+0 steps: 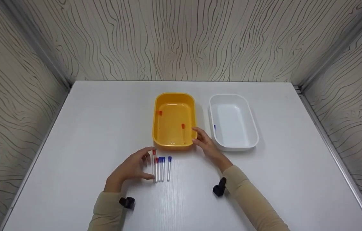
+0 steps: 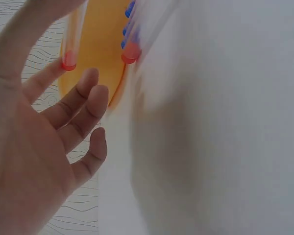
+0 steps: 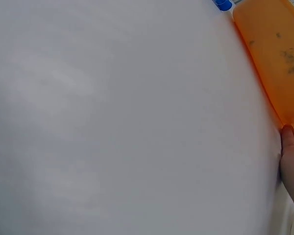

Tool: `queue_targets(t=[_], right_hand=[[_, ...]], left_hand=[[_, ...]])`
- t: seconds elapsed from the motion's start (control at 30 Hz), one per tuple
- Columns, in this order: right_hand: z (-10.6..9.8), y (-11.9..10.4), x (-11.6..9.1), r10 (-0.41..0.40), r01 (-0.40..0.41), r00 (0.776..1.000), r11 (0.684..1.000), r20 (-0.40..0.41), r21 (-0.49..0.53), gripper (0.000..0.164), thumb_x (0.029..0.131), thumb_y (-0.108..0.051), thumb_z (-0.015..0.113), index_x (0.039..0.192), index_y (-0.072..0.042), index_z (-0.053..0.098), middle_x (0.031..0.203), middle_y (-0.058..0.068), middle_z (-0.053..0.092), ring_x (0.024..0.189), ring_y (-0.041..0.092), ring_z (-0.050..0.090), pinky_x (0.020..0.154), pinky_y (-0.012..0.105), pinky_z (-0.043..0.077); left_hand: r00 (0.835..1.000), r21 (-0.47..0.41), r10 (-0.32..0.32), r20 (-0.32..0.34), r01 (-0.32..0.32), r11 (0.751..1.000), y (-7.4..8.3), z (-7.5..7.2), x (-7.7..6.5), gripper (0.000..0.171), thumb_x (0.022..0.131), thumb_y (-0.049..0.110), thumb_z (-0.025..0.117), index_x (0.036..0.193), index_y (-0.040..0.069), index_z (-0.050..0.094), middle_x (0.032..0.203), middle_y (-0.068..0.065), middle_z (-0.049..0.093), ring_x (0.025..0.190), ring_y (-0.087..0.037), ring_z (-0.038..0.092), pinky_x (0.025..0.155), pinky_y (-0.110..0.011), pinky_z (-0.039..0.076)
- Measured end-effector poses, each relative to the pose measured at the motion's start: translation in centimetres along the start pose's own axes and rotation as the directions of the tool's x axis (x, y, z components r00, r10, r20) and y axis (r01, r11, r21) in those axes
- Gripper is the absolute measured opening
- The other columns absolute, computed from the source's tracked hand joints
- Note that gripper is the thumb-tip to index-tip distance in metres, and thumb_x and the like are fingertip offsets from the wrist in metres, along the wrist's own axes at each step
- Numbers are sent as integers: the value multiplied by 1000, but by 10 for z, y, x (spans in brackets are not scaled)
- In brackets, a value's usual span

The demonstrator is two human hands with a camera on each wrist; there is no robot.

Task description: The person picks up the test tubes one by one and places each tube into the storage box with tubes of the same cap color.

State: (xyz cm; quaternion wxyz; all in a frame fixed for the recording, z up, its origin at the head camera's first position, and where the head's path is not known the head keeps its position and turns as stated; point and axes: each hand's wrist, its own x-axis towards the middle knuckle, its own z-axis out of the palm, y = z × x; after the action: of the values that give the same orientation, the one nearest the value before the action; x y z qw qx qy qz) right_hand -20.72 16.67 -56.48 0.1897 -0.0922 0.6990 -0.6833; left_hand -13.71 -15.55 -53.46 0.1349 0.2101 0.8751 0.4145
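Observation:
My left hand [image 1: 134, 165] pinches a clear tube with a red cap [image 1: 153, 162] lengthwise, index finger at the cap and thumb at the other end. In the left wrist view this tube stands apart from the row, its red cap at the index fingertip. Just right of it on the table lie another red-capped tube [image 1: 156, 170] and several blue-capped tubes [image 1: 169, 168]. My right hand [image 1: 208, 146] touches the right side of the yellow bin [image 1: 174, 147] near its front corner, thumb and fingers spread apart. Inside that bin are red-capped tubes [image 1: 183, 133].
A white bin [image 1: 235, 148] stands to the right of the yellow one, with a blue cap [image 1: 214, 127] showing by its left wall. Patterned panels [image 1: 174, 38] enclose the white table [image 1: 104, 112] at the back and sides.

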Motion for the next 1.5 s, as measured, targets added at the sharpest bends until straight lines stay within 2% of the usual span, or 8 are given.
queue_targets(t=[0.1, 0.2, 0.5, 0.73, 1.07, 1.17, 1.33, 1.5], right_hand=[[0, 1, 0, -17, 17, 1000, 1000, 7, 23, 56, 99, -16, 51, 149, -9, 26, 156, 20, 28, 142, 32, 32, 101, 11, 38], [1, 1, 0, -25, 25, 1000, 999, 9, 35, 56, 99, -14, 50, 149, -8, 26, 156, 20, 28, 142, 33, 31, 98, 9, 38], [1, 2, -1, -29, 29, 1000, 999, 4, 23, 57, 99, -16, 52, 149, -9, 26, 156, 21, 27, 143, 36, 32, 99, 9, 39], [0, 3, -2, -45, 45, 999, 999, 7, 32, 57, 99, -14, 51, 149, -6, 26, 152, 25, 31, 140, 36, 34, 98, 9, 40], [1, 3, 0, -24, 24, 1000, 999, -4, 25, 57, 99, -13, 51, 150, -8, 26, 152, 24, 33, 140, 34, 35, 97, 9, 39], [1, 2, 0, -13, 14, 1000, 1000, -11, 25, 57, 99, -12, 51, 149, -9, 26, 152, 22, 33, 140, 33, 36, 97, 9, 39], [0, 1, 1, 4, -4, 1000, 1000, -10, 10, 55, 100, -11, 49, 150, -9, 25, 154, 22, 31, 141, 33, 35, 101, 14, 38], [-1, 2, 2, 36, -36, 999, 999, -10, 9, 54, 101, -14, 48, 150, -14, 26, 157, 17, 29, 143, 31, 34, 113, 28, 33]], left_hand=[[999, -12, 33, -13, -33, 999, 4, -1, 1, 91, 63, 32, 90, 141, 16, 45, 102, -7, 60, 93, -18, 52, 84, -27, 47], [999, -41, 45, -17, -46, 998, 7, -3, 3, 91, 64, 30, 90, 142, 18, 45, 101, -5, 60, 95, -18, 51, 85, -26, 46], [997, -53, 83, -7, -83, 995, 17, -9, 12, 92, 64, 29, 90, 142, 13, 43, 101, -6, 60, 94, -18, 52, 83, -32, 46], [991, -67, 132, -8, -132, 989, 25, -13, 22, 92, 65, 30, 89, 143, 16, 42, 105, -18, 60, 94, -22, 55, 87, -44, 48], [972, -48, 231, -40, -233, 971, 31, -19, 40, 92, 65, 25, 89, 143, 11, 41, 96, -15, 61, 89, -23, 56, 84, -39, 49], [973, -58, 227, -49, -229, 972, 34, -21, 45, 92, 64, 23, 90, 142, 13, 42, 96, -15, 61, 90, -24, 55, 84, -39, 48], [979, -89, 198, -57, -202, 975, 40, -21, 55, 91, 65, 21, 90, 142, 18, 43, 100, -20, 59, 93, -30, 54, 85, -39, 48], [979, -80, 198, -40, -201, 976, 47, -21, 66, 89, 68, 24, 88, 144, 19, 41, 100, -14, 58, 90, -23, 53, 85, -32, 50]])
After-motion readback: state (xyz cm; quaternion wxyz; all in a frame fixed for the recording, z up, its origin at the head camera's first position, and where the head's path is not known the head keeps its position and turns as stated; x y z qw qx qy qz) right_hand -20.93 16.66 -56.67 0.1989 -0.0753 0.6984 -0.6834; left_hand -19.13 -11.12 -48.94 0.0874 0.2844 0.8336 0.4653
